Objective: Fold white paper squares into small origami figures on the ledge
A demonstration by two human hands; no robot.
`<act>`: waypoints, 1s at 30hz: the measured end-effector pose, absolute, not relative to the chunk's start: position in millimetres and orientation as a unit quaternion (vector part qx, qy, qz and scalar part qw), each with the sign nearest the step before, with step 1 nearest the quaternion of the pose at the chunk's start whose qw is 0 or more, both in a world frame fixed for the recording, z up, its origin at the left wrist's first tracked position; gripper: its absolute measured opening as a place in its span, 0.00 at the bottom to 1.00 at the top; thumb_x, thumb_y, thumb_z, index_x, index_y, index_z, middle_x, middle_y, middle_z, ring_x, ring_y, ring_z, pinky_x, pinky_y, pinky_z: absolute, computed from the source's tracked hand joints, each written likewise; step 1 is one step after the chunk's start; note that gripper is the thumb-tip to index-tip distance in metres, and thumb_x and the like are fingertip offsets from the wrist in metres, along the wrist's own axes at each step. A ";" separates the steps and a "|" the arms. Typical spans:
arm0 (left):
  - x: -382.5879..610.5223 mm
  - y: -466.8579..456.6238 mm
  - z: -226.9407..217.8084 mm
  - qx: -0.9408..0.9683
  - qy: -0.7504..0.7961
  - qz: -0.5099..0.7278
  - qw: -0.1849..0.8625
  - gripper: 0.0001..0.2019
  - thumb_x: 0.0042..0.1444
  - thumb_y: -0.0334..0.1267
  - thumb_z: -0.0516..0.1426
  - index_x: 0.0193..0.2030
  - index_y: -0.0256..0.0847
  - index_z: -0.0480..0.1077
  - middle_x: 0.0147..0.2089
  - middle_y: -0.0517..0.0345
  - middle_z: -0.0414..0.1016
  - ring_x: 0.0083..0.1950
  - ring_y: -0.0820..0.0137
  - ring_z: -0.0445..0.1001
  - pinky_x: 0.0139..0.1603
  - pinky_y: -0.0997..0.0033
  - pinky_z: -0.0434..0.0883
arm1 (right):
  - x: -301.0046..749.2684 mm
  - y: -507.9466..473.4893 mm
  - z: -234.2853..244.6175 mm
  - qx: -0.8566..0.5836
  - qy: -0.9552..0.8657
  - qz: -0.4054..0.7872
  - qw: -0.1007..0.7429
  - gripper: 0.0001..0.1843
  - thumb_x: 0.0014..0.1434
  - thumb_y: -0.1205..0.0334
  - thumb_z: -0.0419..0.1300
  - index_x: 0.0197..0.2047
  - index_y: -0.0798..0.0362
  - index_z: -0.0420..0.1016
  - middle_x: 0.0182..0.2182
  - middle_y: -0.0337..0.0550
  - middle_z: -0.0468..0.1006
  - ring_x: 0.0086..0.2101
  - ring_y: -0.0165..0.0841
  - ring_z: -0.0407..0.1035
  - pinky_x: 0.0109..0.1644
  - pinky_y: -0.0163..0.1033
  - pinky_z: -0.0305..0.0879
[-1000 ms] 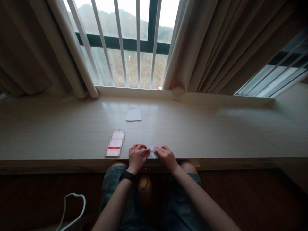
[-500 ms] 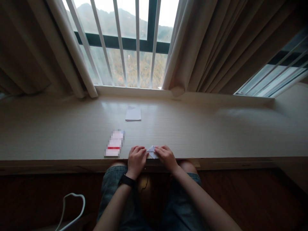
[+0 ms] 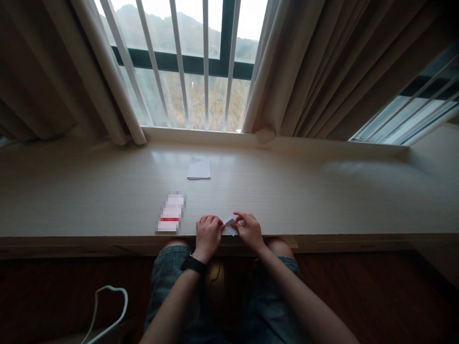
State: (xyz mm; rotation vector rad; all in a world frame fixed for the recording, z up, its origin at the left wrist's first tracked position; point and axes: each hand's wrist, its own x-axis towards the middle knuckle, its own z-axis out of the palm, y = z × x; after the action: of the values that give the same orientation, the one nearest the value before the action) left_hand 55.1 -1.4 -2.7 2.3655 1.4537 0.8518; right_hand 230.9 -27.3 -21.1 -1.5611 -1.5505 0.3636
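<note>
Folded paper (image 3: 230, 227): small, white; located near the front edge of the desk (image 3: 322, 196), between the two hands.
Left hand (image 3: 208, 234): fingers curled; left corner of the paper pinched at the fingertips; dark watch (image 3: 193, 263) worn on the wrist.
Right hand (image 3: 250, 231): right side of the paper touched by the thumb; one finger raised clear; whether the paper is gripped cannot be told.
Paper stack (image 3: 199, 169): laid flat, beyond the hands, toward the window (image 3: 193, 95).
Pixelated item (image 3: 171, 212): pink-white with red band; placed left of the left hand, well apart from the folded paper.
</note>
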 end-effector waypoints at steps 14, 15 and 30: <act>67.7 14.1 -4.3 0.651 0.447 0.424 0.443 0.11 0.54 0.46 0.61 0.37 0.42 0.78 0.33 0.56 0.80 0.33 0.67 0.77 0.35 0.71 0.71 | 231.4 -16.4 -11.1 -0.550 -0.452 0.387 0.586 0.17 0.48 0.48 0.67 0.30 0.54 0.76 0.34 0.45 0.80 0.34 0.36 0.74 0.39 0.40 0.71; 68.2 14.9 -6.1 0.636 0.446 0.430 0.460 0.11 0.53 0.46 0.62 0.36 0.41 0.78 0.32 0.55 0.80 0.32 0.67 0.76 0.34 0.71 0.71 | 229.8 -15.7 -10.2 -0.550 -0.442 0.388 0.593 0.18 0.47 0.47 0.67 0.29 0.54 0.76 0.36 0.46 0.79 0.34 0.36 0.74 0.39 0.40 0.71; 70.3 16.0 -8.7 0.586 0.479 0.431 0.491 0.13 0.51 0.47 0.62 0.31 0.38 0.78 0.27 0.54 0.79 0.25 0.69 0.76 0.26 0.74 0.70 | 221.5 -6.1 -21.2 -0.615 -0.373 0.368 0.589 0.19 0.43 0.47 0.69 0.28 0.55 0.75 0.25 0.44 0.78 0.27 0.35 0.72 0.31 0.38 0.69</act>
State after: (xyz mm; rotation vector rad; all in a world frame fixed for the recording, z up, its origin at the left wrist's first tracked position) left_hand 70.3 16.0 -8.7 1.4239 1.1638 1.0471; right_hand 221.5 -6.1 -21.2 -1.4322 -0.8698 0.8575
